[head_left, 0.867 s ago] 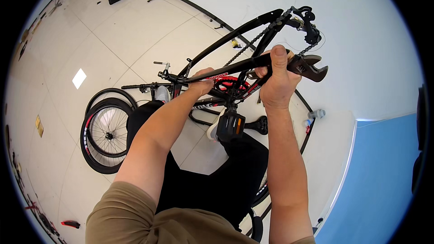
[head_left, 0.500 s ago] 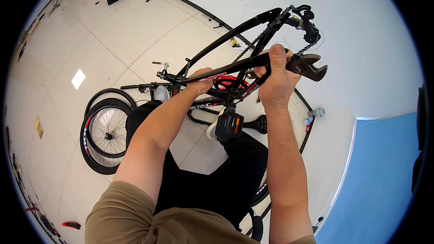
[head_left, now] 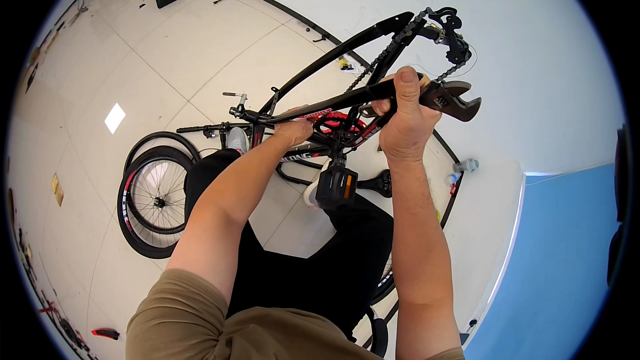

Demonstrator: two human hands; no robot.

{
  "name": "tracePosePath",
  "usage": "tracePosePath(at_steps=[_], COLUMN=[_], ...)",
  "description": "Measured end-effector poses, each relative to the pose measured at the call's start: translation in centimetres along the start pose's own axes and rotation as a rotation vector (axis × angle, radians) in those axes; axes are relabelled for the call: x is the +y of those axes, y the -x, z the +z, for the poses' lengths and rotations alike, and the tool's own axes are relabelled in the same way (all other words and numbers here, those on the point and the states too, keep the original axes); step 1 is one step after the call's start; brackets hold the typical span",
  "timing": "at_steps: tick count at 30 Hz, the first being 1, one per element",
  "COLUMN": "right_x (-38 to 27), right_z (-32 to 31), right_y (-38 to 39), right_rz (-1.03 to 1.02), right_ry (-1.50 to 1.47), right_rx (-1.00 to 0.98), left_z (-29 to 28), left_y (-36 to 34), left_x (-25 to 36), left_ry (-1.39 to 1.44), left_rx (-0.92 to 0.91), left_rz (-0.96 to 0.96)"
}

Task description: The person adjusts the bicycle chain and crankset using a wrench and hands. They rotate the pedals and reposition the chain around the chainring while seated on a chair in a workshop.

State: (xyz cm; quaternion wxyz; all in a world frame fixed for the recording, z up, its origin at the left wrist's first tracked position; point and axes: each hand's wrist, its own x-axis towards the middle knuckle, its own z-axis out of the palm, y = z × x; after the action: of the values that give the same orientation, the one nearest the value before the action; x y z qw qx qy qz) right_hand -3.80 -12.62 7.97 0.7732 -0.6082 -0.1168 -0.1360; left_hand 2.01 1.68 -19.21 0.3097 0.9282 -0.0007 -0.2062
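Pedal (head_left: 336,185) just ahead of knees (head_left: 363,230); keep legs off it. Left hand (head_left: 293,133) closed round bike frame (head_left: 357,98), fingertips hidden. Right hand (head_left: 408,127) curled tight, thumb up, around wrench (head_left: 443,99), seemingly frame tube too. Wrench jaws gape past hand, apparently biting nothing. Bike frame tilted in front of person, rear end raised right. Best: brace firmly with left, keep wrench off chain (head_left: 372,65) and derailleur (head_left: 457,47). Wheel (head_left: 159,202) lies left. Wall (head_left: 533,47) hems right; more swing room left.

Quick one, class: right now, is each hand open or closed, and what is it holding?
Left hand: closed on the black bicycle frame.
Right hand: closed, holding the adjustable wrench.
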Motion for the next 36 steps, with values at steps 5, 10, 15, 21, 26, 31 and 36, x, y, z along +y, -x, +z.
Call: tracePosePath(at_steps=[5,10,15,21,26,31,36], right_x=[0.0,0.0,0.1,0.1,0.2,0.0,0.1], right_z=[1.1,0.0,0.3,0.1,0.6,0.1,0.3], right_y=[-0.1,-0.1,-0.1,0.0,0.0,0.1,0.0], right_rz=[0.015,0.012,0.004,-0.007,0.029,0.026,0.011], right_ry=[-0.091,-0.070,-0.044,0.017,-0.096,-0.079,-0.066], right_rx=[-0.022,0.005,-0.016,-0.038,0.037,0.020,0.009], left_z=[0.1,-2.2,-3.0,-2.6,-2.9,-3.2,-2.2], left_y=[-0.3,4.1,1.9,1.2,1.3,2.9,1.3], left_x=[-1.7,4.0,2.9,0.8,-0.2,1.3,-0.1], left_ry=[0.035,0.059,0.311,0.481,0.393,0.474,0.202], left_rx=[0.066,0.284,0.224,0.359,0.554,0.417,0.073], left_rz=[-0.003,0.031,0.178,0.291,0.375,0.168,0.141])
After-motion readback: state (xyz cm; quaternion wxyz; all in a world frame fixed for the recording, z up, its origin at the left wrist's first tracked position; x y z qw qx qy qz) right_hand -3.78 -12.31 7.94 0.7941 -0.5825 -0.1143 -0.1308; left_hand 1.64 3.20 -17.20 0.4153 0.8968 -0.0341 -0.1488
